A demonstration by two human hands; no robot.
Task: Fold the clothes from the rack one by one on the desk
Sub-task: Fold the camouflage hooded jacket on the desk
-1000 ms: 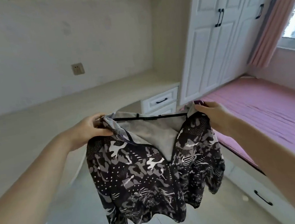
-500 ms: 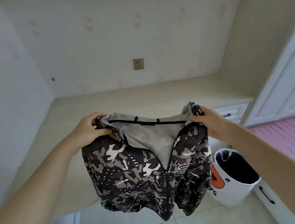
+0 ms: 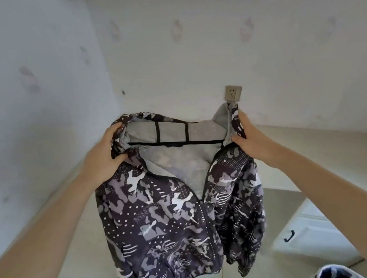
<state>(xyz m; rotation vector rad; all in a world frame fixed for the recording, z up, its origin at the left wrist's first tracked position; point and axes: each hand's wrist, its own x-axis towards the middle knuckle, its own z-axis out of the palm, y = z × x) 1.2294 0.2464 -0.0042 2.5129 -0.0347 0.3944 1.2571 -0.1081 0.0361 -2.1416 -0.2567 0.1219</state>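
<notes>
Nearest the camera, two bare forearms reach forward and up, and between them hangs the jacket [image 3: 177, 211], a dark hooded piece with a grey-and-white camouflage print, its zip closed up to the chest and the pale grey lining showing at the open neck. The left hand [image 3: 104, 157] has its grip curled tight round a bunched handful of cloth at the left shoulder and hood edge; the right hand [image 3: 251, 141] pinches the right collar edge, thumb in front and fingers behind. Held this way, the jacket is spread between the shoulders and hangs free in the air, its hem low in the frame and, as far as can be told, touching nothing. Beyond and below it runs the pale counter [image 3: 318, 152], fitted into the corner of the room, with a drawer front [image 3: 305, 234] under its right end. On the far wall sits a socket [image 3: 233, 92]. The step in hand looks to be carrying the garment to the counter, with folding not yet begun. The next move calls for lowering it flat on the surface, front down or up, and smoothing the sleeves out before the first fold.
</notes>
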